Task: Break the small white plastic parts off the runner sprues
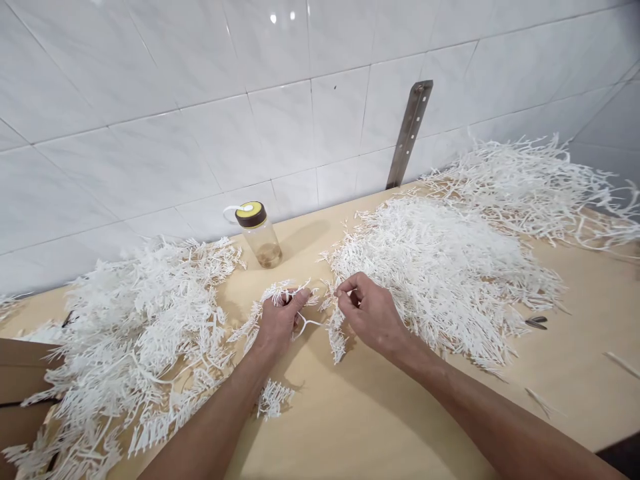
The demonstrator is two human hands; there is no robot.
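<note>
A: What's held, and where?

B: A white plastic branched sprig (305, 313) is held between both hands over the middle of a pale wooden tabletop (380, 413). The left hand (277, 320) is closed round its stem, thumb on top. The right hand (373, 313) is pinched shut, thumb & forefinger, on a thin tip of the same sprig. Fronds hang below the hands, 1 cluster touching the wood.

A: How's that grip best handled?

B: Prob. the stem should be kept firm in the left hand while the pinch is kept close to the joint, so the thin tip isn't bent or snapped mid-length. That's judged, not seen.

A: What's around?

B: A heap of bushy sprigs (130, 347) lies to the left, partly over a cardboard box edge (20, 380). A 2nd heap of finer pieces (440, 267) sits just right of the hands; a 3rd pile (540, 180) lies further back right. A clear bottle w/ brown-yellow lid (257, 233) stands upright by the tiled wall (150, 100). A metal bracket (410, 133) is fixed there. 2 dark small bits (536, 323) lie right; what they are can't be told.

A: Anything in the way?

B: The heaps crowd both sides; loose fronds could be snagged.
</note>
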